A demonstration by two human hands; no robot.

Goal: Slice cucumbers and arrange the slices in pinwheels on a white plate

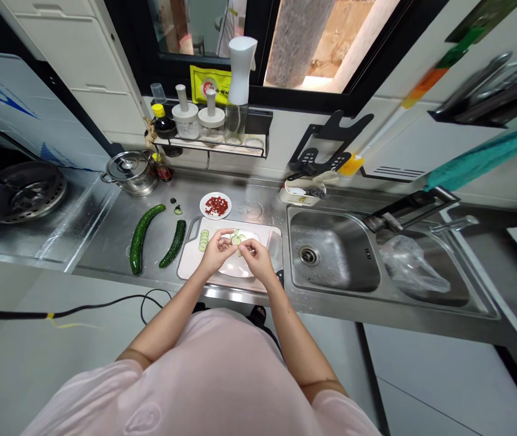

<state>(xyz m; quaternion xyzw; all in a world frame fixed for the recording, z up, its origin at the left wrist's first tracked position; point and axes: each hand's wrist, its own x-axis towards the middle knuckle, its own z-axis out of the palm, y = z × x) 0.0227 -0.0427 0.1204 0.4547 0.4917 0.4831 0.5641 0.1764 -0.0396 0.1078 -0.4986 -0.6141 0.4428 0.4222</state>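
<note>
Both hands meet over a white plate [239, 269] on the white cutting board [187, 266]. My left hand [215, 251] pinches the left side of a pale green cucumber slice [235, 240]. My right hand [256, 259] has its fingertips closed on the right side of that slice. More slices show just behind the fingertips, on the plate. At the board's left lies an overlapping row of cucumber slices [203, 240]. A cut cucumber [174, 243] and a long whole one [142, 238] lie left of the board.
Behind the board stands a small dish of red chopped pieces [217, 206]. A lidded steel pot [132, 172] is at the back left. To the right is a sink [335, 251], with a plastic bag [415, 266] in the second basin. Jars [186, 120] stand on a wall shelf.
</note>
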